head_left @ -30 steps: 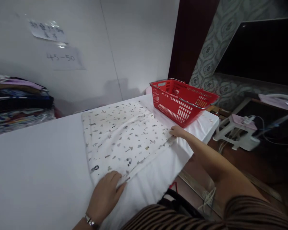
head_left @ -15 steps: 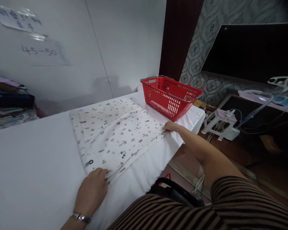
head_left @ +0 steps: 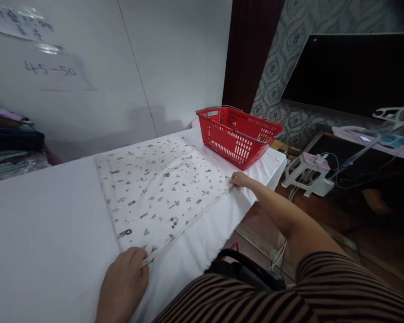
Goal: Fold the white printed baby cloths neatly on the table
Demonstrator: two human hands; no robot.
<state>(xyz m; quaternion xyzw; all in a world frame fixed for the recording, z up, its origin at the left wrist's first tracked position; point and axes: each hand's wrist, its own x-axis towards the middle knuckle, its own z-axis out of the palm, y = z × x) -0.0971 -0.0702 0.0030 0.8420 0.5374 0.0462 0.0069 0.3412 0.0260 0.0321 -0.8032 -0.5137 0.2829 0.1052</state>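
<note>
A white cloth [head_left: 158,188] printed with small grey shapes lies flat on the white table [head_left: 37,233]. My left hand [head_left: 124,282] pinches the cloth's near left corner, fingers closed on the edge. My right hand [head_left: 239,179] is stretched out to the cloth's near right corner and grips it with closed fingers. The edge between the two hands is pulled straight. A striped sleeve covers my right upper arm.
A red plastic basket [head_left: 237,134] stands at the table's right end. Folded fabrics [head_left: 10,143] are stacked at the far left against the wall. Right of the table are a white stool [head_left: 306,175], cables and a dark screen [head_left: 350,72]. A black bag [head_left: 245,271] sits below the table edge.
My left hand slid back toward me along the cloth's near corner and now pinches it. The cloth's front edge has been drawn taut and flatter. My right hand stays at its corner.
</note>
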